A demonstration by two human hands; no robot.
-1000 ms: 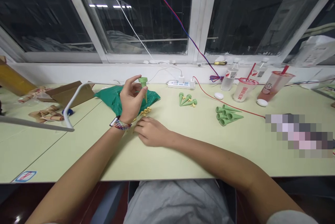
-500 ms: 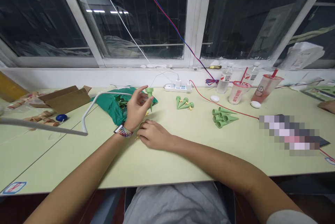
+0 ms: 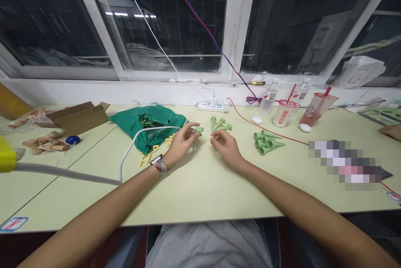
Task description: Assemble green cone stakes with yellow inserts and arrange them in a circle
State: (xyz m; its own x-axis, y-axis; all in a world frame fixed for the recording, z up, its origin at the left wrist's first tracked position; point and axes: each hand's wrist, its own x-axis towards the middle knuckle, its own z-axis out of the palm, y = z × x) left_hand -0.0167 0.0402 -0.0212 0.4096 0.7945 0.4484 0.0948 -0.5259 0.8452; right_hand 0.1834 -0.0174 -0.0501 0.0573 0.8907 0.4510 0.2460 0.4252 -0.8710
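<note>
- The left hand [image 3: 182, 143] pinches a green plastic cone spike [image 3: 197, 137] between thumb and fingertips, the spike tilted with its point down and toward the person.
- The right hand [image 3: 225, 145] sits just beside it on the desk [image 3: 200, 190], fingers curled and gathered; I cannot tell whether they pinch anything.
- A small cluster of green spikes [image 3: 219, 124] lies just beyond the right hand, with small yellow plastic parts among them.
- More yellow plastic parts [image 3: 153, 150] are scattered beside a crumpled green plastic bag [image 3: 140, 121] left of the hands.
- A larger pile of green cones [image 3: 266, 142] lies further right.
- A white cable [image 3: 133, 153] curves across the desk near the left wrist.
- Further left are a flattened cardboard box [image 3: 78, 117] and a blue round object [image 3: 72, 140].
- A power strip [image 3: 213, 107] lies at the back of the desk, near a red wire [image 3: 266, 128] and two plastic drink cups [image 3: 284, 113].
</note>
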